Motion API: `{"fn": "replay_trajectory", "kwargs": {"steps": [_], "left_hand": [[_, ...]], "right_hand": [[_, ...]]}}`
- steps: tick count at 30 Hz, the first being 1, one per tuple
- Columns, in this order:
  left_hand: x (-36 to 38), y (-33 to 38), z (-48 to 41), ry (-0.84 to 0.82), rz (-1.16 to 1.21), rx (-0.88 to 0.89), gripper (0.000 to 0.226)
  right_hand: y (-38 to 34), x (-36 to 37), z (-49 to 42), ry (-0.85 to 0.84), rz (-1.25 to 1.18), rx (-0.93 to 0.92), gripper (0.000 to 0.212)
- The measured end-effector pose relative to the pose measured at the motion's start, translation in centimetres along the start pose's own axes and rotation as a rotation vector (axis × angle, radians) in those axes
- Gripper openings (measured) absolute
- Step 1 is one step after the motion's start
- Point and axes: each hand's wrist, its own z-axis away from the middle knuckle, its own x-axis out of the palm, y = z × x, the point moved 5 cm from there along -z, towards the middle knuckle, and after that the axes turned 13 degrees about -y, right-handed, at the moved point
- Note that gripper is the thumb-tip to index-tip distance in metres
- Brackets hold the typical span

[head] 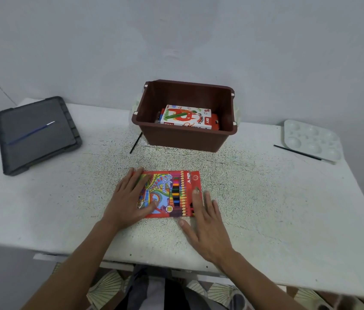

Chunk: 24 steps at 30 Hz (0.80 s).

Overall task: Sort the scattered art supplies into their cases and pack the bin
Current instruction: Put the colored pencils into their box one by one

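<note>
A pencil box [172, 193] is held flat on the white table [265, 209] under two open hands.

At the far left a grey lid [49, 151] is seen, with a blue brush [31, 132] laid on it. A thin black stick [135, 143] is laid just beside the brown bin [183, 139], in which a pastel box [186, 117] is placed. In the near middle, the left hand [129, 198] is rested with straight fingers on the left part of the pencil box. Its right edge is touched by the straight fingers of the right hand [205, 222]. At the far right a black brush [299, 153] is laid against a white palette [310, 139].
</note>
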Motion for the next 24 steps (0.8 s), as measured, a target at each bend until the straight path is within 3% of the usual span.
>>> {"fn": "replay_trajectory", "kwargs": {"steps": [10, 17, 24], "left_hand": [[0.0, 0.2, 0.2, 0.008, 0.017, -0.001, 0.088], [0.6, 0.1, 0.4, -0.043, -0.001, -0.017, 0.101], [0.5, 0.1, 0.4, -0.031, 0.007, -0.004, 0.101]], "right_hand": [[0.4, -0.3, 0.9, 0.029, -0.109, -0.017, 0.079], [-0.5, 1.1, 1.2, 0.044, 0.062, 0.045, 0.083], [-0.6, 1.3, 1.4, 0.073, 0.037, 0.015, 0.082]]}}
